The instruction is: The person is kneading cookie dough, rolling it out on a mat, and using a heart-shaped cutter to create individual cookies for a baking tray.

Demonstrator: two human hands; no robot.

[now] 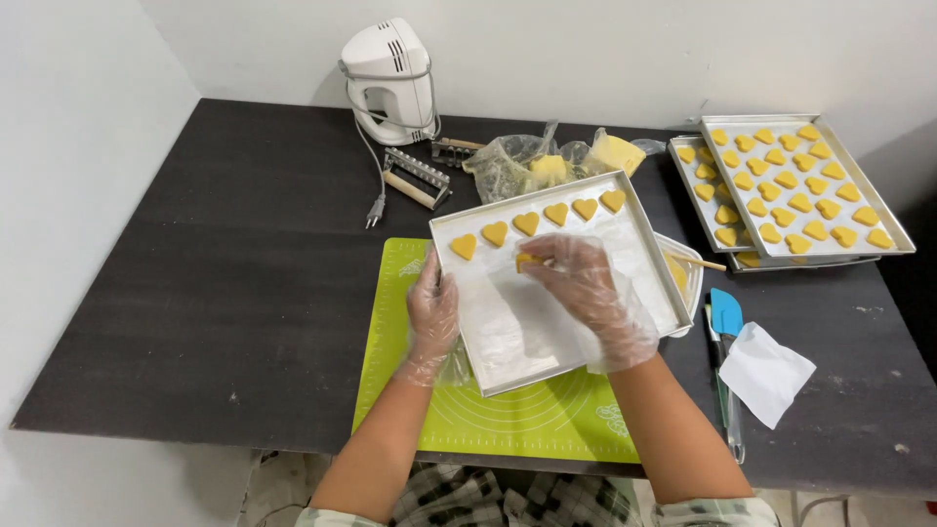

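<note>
Your left hand (433,310) rests open on the tray (652,256) edge; your right hand (576,278) pinches a cookie (527,261) just under the row. Set it down flat, apart from the neighbours. Five cookies lie in the row already. Two full trays (883,217) wait at right.

Beside the paper-lined tray (639,234), the white bowl (689,278) is mostly hidden under its right rim. The right hand (586,288) covers most of the dough piece (527,261) on it.
</note>
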